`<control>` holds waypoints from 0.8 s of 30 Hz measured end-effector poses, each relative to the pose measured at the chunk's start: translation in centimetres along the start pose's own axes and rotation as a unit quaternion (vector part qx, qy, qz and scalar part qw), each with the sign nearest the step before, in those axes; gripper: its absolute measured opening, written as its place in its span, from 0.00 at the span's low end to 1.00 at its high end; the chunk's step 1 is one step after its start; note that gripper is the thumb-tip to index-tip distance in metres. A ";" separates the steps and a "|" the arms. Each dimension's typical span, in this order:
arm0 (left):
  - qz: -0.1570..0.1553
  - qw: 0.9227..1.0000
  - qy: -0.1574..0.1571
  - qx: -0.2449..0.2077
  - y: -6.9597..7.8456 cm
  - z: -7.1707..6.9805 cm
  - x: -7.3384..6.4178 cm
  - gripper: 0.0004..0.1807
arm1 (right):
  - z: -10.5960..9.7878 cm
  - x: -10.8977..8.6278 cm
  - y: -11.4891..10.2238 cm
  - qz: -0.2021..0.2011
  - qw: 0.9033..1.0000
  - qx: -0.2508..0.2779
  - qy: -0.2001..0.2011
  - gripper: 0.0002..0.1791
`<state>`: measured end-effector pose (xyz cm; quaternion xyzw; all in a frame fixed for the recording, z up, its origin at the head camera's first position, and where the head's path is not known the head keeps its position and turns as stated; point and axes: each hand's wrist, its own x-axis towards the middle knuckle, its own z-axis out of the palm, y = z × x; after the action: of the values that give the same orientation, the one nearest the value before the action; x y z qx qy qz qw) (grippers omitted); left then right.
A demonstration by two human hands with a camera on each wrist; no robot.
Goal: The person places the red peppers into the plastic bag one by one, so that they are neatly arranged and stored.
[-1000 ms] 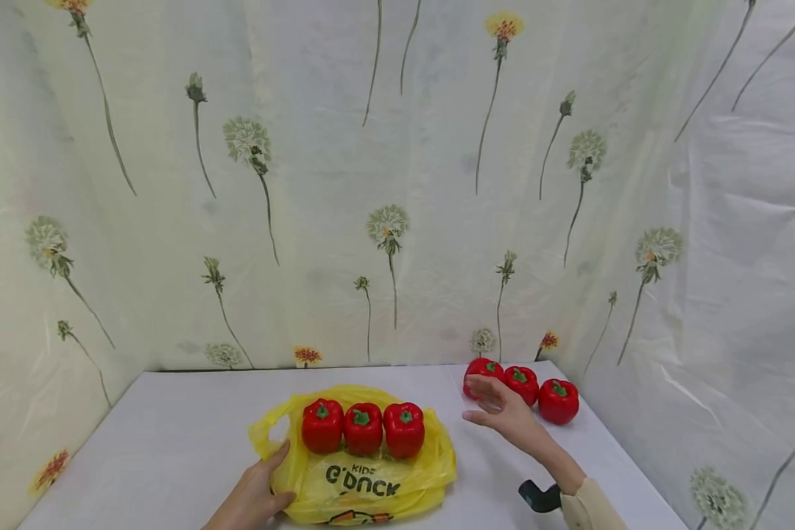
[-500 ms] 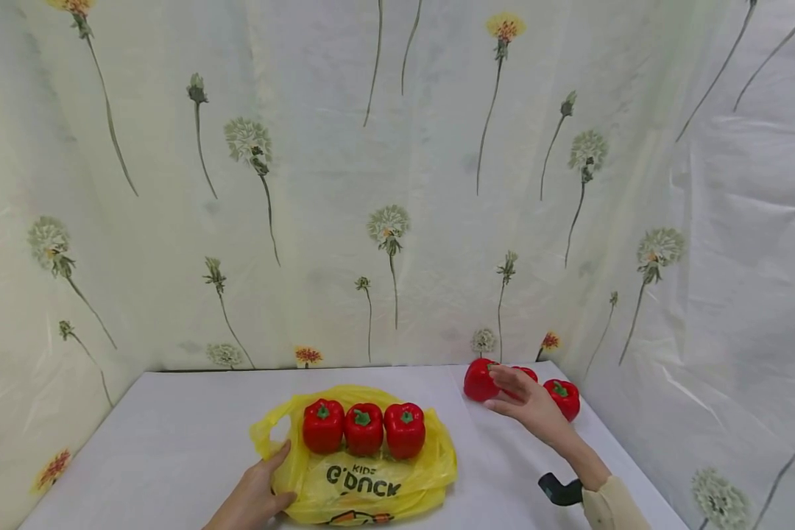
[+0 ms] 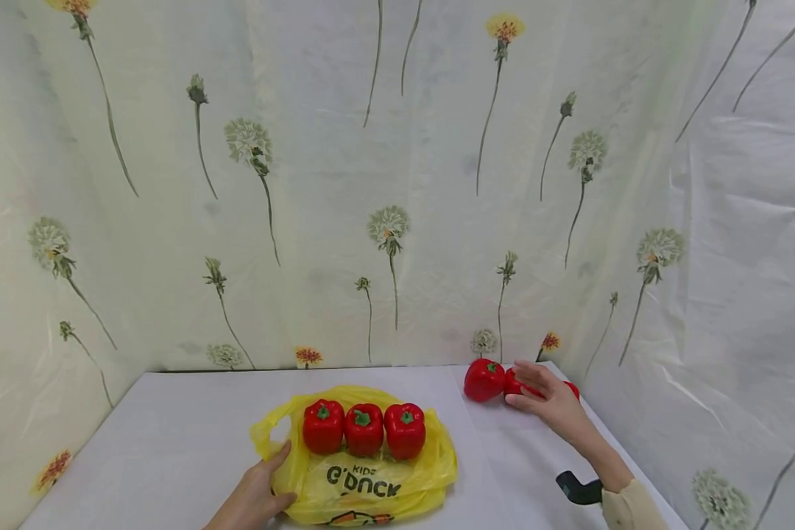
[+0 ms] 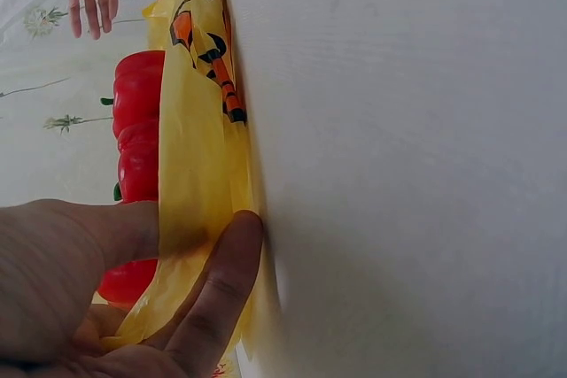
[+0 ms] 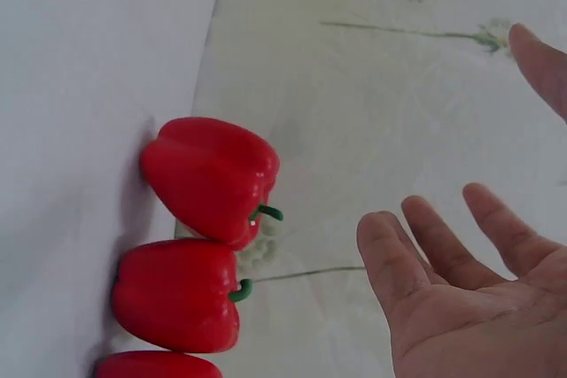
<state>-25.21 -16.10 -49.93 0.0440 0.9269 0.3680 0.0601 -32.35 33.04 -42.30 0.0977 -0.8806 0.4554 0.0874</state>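
Note:
My left hand [image 3: 255, 492] pinches the left edge of a yellow plastic bag [image 3: 430, 478] with black lettering; in the left wrist view, its film [image 4: 190, 210] runs between thumb and finger. Three red bell peppers [image 3: 364, 430] with green stems stand in a row within the bag's outline, their lower parts behind the film in that wrist view. At the back right are three more red bell peppers [image 3: 484, 380]. Over them hovers my right hand [image 3: 556, 412], fingers apart and holding nothing, covering part of two. The right wrist view has these peppers [image 5: 177, 297] beside the spread hand [image 5: 487, 307].
Everything stands on a white table [image 3: 192, 434]. A pale curtain [image 3: 437, 221] with dandelion prints rises directly behind the table's back edge and along both sides. A black device [image 3: 579, 489] sits at my right wrist, by the cream sleeve [image 3: 629, 508].
My right hand has moved rightward over the back peppers, uncovering the leftmost one and covering more of the right ones. My left hand, the bag and its peppers stay put.

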 end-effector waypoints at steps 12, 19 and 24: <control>-0.003 1.000 -0.004 -0.010 0.0 0.0 0.1 0.47 | -3.4 -0.3 1.4 0.017 0.999 -0.018 0.030 0.45; -0.004 1.000 -0.002 -0.009 0.0 -0.1 0.1 0.47 | -4.5 -0.3 2.3 0.031 0.999 -0.018 0.039 0.48; -0.008 1.000 -0.002 -0.006 0.0 -0.1 0.1 0.47 | -5.3 -0.2 2.9 0.033 0.998 -0.021 0.048 0.49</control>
<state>-25.28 -16.17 -49.86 0.0368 0.9248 0.3731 0.0649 -32.53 39.02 -41.65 0.0446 -0.8875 0.4436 0.1161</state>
